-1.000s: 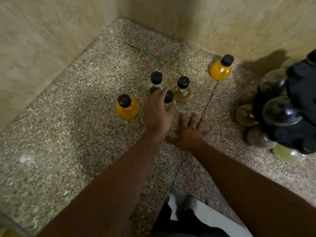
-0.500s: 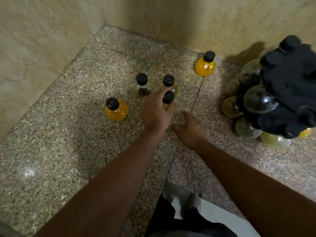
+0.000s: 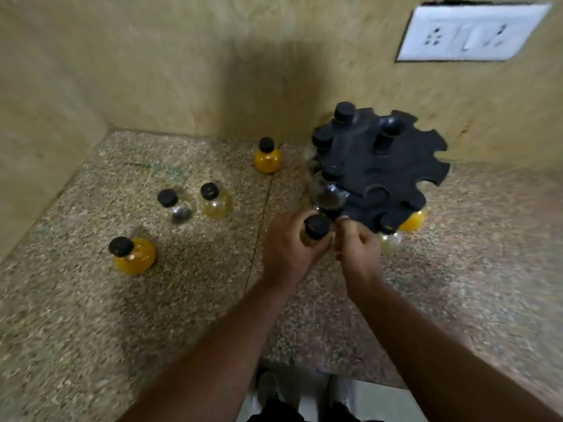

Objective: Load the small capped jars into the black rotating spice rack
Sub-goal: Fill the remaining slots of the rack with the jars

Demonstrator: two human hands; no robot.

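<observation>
My left hand [image 3: 288, 248] grips a small black-capped jar [image 3: 315, 231] with pale yellow contents, held just in front of the black rotating spice rack [image 3: 384, 172]. My right hand [image 3: 358, 248] is curled beside it, fingertips touching the rack's lower near edge. The rack holds several jars in its slots. On the counter stand an orange jar [image 3: 132, 255] at the left, a clear jar with dark contents [image 3: 175, 205], a pale yellow jar [image 3: 214, 202], and another orange jar [image 3: 267, 156] near the back wall.
The speckled stone counter [image 3: 152, 315] sits in a corner of tiled walls. A white socket plate [image 3: 469, 32] is on the back wall at the upper right. The counter's front edge runs below my arms.
My left hand has lifted one jar from the cluster and carried it right to the rack. My right hand left the counter and rose to the rack's edge. The view swung right.
</observation>
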